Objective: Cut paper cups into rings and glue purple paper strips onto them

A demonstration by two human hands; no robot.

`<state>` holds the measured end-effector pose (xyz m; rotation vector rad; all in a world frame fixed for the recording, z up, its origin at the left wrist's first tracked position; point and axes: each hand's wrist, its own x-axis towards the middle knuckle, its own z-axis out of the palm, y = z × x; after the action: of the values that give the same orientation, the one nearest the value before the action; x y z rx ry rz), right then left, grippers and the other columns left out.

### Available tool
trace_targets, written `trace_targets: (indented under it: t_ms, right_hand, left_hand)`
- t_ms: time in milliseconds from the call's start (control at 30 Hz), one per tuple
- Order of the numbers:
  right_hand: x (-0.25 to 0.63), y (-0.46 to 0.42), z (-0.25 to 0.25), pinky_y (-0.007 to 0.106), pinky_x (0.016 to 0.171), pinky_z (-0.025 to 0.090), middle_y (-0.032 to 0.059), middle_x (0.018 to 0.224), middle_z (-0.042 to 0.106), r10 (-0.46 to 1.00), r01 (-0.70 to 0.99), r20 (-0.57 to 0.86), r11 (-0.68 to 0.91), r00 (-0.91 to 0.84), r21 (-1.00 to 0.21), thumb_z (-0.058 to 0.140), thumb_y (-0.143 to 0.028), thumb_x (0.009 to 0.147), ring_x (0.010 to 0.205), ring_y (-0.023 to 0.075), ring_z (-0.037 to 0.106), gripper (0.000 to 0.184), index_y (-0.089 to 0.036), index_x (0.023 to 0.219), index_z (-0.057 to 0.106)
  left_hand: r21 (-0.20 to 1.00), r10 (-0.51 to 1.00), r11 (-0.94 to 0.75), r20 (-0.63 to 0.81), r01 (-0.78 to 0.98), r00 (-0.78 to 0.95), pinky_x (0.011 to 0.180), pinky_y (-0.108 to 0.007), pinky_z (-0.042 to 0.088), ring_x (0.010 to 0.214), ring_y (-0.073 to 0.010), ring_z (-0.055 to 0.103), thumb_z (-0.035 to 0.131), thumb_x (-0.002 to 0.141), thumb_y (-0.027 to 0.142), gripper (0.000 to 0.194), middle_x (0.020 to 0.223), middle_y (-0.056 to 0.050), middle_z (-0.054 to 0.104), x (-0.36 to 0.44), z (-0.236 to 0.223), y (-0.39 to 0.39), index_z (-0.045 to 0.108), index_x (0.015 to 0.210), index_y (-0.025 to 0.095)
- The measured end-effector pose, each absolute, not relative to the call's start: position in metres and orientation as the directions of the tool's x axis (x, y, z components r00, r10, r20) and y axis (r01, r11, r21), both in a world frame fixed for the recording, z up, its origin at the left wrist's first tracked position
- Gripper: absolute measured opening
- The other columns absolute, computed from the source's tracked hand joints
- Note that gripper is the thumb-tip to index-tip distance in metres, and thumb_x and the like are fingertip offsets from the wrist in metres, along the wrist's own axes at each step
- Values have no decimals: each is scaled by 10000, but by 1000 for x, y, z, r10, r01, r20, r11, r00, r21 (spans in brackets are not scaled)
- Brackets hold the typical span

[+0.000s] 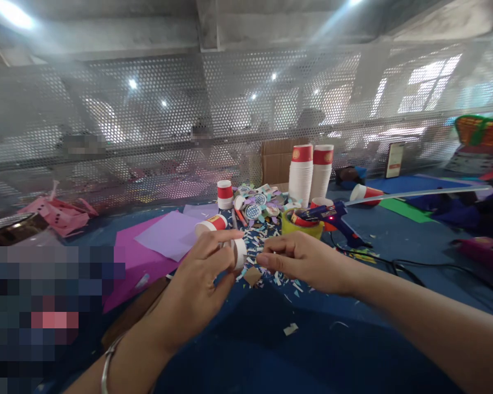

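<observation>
My left hand (pixel 205 273) is closed around a small white paper cup piece (pixel 240 254), whose rounded end shows past the fingers. The rest of that piece is hidden by the hand. Just to its right, my right hand (pixel 290 257) has thumb and fingertips pinched together, a short gap from the white piece. Whatever the pinch holds, if anything, is hidden. Below the two hands lies a small brown cardboard square (pixel 252 276) among paper scraps (pixel 298 287). Behind the left hand a red and white paper cup (pixel 213 223) rests on its side.
A blue glue gun (pixel 339 219) lies across a yellow tape roll (pixel 302 227), its cable (pixel 394 265) trailing right. Tall cup stacks (pixel 301 180) stand behind, beside a pile of decorated paper pieces (pixel 257 205). Purple sheets (pixel 168 235) lie left; a phone (pixel 394 160) stands at right.
</observation>
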<state>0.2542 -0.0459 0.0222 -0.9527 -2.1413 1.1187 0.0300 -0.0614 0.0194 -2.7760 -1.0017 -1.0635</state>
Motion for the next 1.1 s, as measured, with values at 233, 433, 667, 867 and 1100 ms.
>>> trace_targets:
  t_ms: [233, 433, 667, 867, 1100]
  right_hand:
    - [253, -42, 17, 267, 496, 221, -58, 581, 322, 828, 491, 140, 448, -543, -747, 508, -494, 936, 536, 100, 313, 437, -194, 625, 441]
    - [251, -42, 14, 262, 471, 189, -74, 549, 310, 871, 451, 138, 372, -471, -811, 562, -565, 883, 498, 96, 278, 417, -203, 693, 481]
    - [245, -46, 9, 227, 531, 319, -28, 672, 516, 804, 375, 164, 434, -572, -819, 662, -381, 841, 604, 107, 440, 230, -178, 788, 568]
    - [247, -45, 9, 227, 516, 294, -33, 649, 485, 775, 361, 118, 416, -620, -834, 611, -391, 884, 588, 99, 392, 262, -153, 775, 615]
    - [245, -45, 3, 236, 561, 329, -39, 666, 490, 716, 168, 103, 298, -691, -940, 608, -508, 871, 605, 99, 403, 365, -157, 773, 621]
  left_hand:
    - [198, 617, -748, 560, 634, 553, 900, -407, 465, 1063, -234, 544, 536, 871, 88, 174, 1087, -64, 591, 29, 21, -59, 455, 791, 220]
    - [637, 843, -537, 373, 553, 387, 503, -261, 397, 600, -140, 449, 443, 955, 351, 173, 697, 31, 457, 23, 5, -49, 435, 825, 238]
    - [798, 830, -446, 199, 406, 520, 564, -280, 431, 645, -148, 507, 446, 952, 364, 170, 746, 3, 573, 37, 5, -62, 535, 900, 229]
    - [822, 845, -385, 131, 420, 518, 569, -264, 398, 645, -143, 494, 475, 932, 380, 209, 723, 10, 558, 38, 8, -61, 568, 862, 206]
    - [914, 842, -205, -17, 350, 539, 536, -246, 455, 577, -131, 537, 521, 912, 426, 253, 664, 16, 589, 37, 10, -64, 571, 814, 197]
